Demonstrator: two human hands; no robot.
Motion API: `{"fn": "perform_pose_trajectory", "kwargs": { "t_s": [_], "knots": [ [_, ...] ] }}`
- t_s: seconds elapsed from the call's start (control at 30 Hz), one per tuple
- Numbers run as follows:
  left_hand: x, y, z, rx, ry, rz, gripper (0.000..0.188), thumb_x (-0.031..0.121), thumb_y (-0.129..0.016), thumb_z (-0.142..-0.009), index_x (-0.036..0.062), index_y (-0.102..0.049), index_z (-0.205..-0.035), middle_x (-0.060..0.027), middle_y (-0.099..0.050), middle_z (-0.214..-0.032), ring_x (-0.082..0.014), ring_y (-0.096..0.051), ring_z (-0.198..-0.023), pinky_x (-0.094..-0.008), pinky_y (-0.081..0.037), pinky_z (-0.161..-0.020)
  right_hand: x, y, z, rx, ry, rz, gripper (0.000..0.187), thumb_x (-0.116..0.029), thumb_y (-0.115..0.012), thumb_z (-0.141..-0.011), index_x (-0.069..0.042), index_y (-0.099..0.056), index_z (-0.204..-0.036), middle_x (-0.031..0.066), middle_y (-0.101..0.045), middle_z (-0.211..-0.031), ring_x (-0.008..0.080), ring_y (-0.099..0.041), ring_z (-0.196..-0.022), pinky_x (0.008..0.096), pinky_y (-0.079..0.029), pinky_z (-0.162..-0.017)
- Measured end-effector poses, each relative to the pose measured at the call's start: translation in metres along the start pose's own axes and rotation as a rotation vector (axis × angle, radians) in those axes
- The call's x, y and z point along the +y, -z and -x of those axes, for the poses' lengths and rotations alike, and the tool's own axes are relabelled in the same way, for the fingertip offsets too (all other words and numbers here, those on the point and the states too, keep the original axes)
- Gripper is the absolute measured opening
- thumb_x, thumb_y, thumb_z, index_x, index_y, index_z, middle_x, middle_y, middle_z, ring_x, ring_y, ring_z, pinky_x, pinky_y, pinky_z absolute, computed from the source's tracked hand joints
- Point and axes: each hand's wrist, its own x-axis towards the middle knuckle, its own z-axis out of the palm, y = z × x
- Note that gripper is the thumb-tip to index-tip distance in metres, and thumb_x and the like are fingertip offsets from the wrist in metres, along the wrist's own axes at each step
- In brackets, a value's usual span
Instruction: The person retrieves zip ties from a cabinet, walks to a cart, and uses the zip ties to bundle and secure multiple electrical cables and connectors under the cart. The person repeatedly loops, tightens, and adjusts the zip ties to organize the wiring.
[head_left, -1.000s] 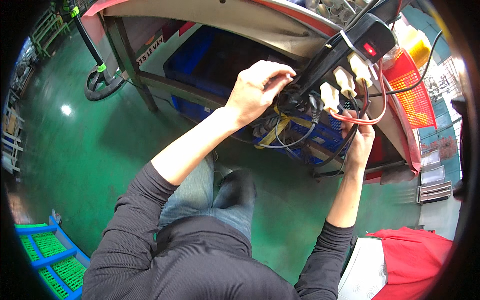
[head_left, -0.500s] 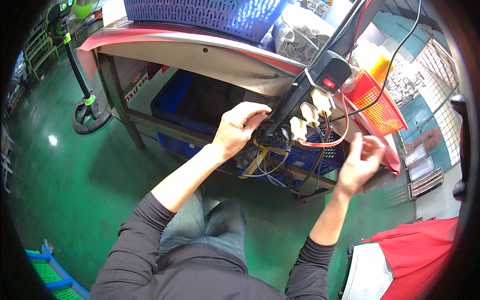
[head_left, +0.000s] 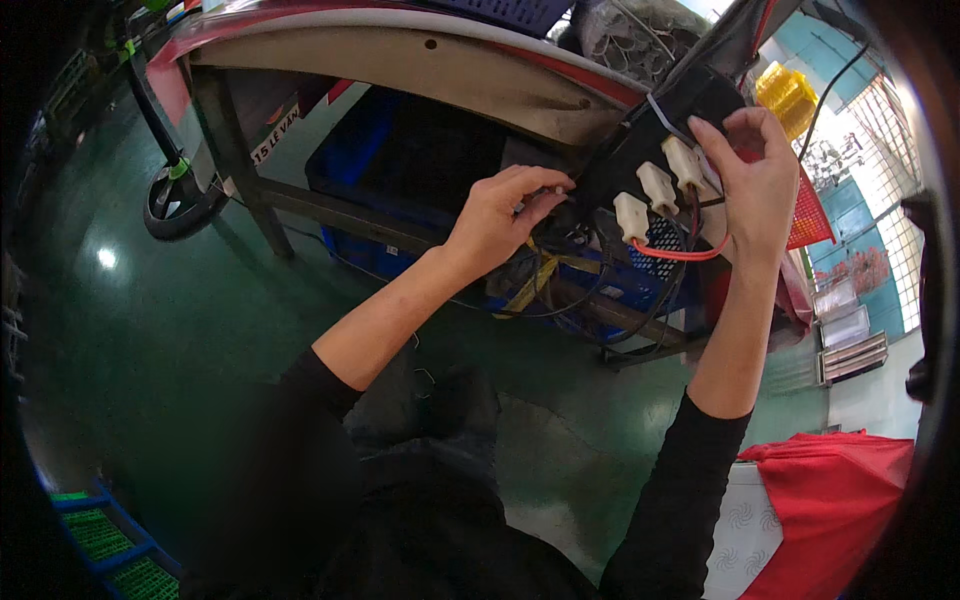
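Two bare hands at a long, black power strip (head_left: 648, 135) with three blocky, cream plugs (head_left: 657, 187).
The left hand (head_left: 498, 217) has thumb and forefinger nearly meeting beside the strip's lower end; whether they pinch anything I cannot tell. The right hand (head_left: 758, 190) curves loosely, thumb and fingers parted, by the upper end, the plugs just left of it. Between the hands loops a smooth red cable (head_left: 685, 255); beyond the right hand stands a perforated red basket (head_left: 809, 215).
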Motion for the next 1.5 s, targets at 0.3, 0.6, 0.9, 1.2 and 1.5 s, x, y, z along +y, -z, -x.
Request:
{"fn": "perform_pose_trajectory", "kwargs": {
  "t_s": [0.3,0.6,0.9,1.2,1.5],
  "knots": [
    [0.004,0.002,-0.007,-0.023,0.014,-0.051,0.02,0.001,-0.063,-0.082,0.005,-0.064,-0.102,-0.0086,-0.066,-0.091,-0.0159,-0.064,-0.079,-0.0271,-0.05,-0.067,0.009,0.046,0.055,0.21,-0.282,-0.143,0.023,-0.014,-0.07,-0.078,0.002,-0.061,-0.093,0.006,-0.063,-0.085,0.0128,-0.057,-0.072,0.0255,-0.046,-0.07],
    [0.007,0.002,-0.003,-0.05,0.03,-0.077,0.02,-0.001,-0.06,-0.083,0.0045,-0.064,-0.102,-0.0088,-0.065,-0.091,-0.0143,-0.062,-0.075,-0.0258,-0.049,-0.066,0.05,0.003,0.091,-0.134,-0.365,0.219,0.031,-0.031,-0.064,-0.083,-0.002,-0.063,-0.092,0.0163,-0.064,-0.077,0.0304,-0.062,-0.07,0.0376,-0.047,-0.067],
    [0.0,0.002,0.001,-0.009,0.021,-0.114,0.019,-0.002,-0.06,-0.081,0.0045,-0.063,-0.099,-0.0103,-0.063,-0.088,-0.0192,-0.064,-0.077,-0.0285,-0.049,-0.067,0.056,-0.016,0.082,-0.306,-0.354,0.21,0.026,-0.032,-0.055,-0.087,-0.006,-0.062,-0.088,0.0205,-0.062,-0.084,0.0411,-0.057,-0.085,0.0463,-0.046,-0.07],
    [-0.009,-0.002,-0.01,0.162,-0.123,-0.168,0.017,-0.003,-0.06,-0.08,0.0037,-0.063,-0.095,-0.0115,-0.063,-0.09,-0.0244,-0.063,-0.083,-0.0307,-0.05,-0.068,0.07,-0.016,0.097,-0.021,-0.036,-0.093,0.011,-0.007,-0.052,-0.081,0.003,-0.054,-0.078,0.0091,-0.042,-0.059,0.0138,-0.04,-0.052,0.0276,-0.035,-0.049],
    [0.007,0.008,-0.043,0.265,-0.077,-0.167,0.012,-0.003,-0.059,-0.081,0.0025,-0.064,-0.091,-0.0112,-0.066,-0.076,-0.0189,-0.064,-0.062,-0.0272,-0.049,-0.059,0.071,-0.041,0.102,0.007,-0.194,-0.244,0.012,0.003,-0.058,-0.083,0.006,-0.063,-0.094,0.0087,-0.065,-0.086,0.0116,-0.056,-0.073,0.0259,-0.047,-0.065]
  ]
}}
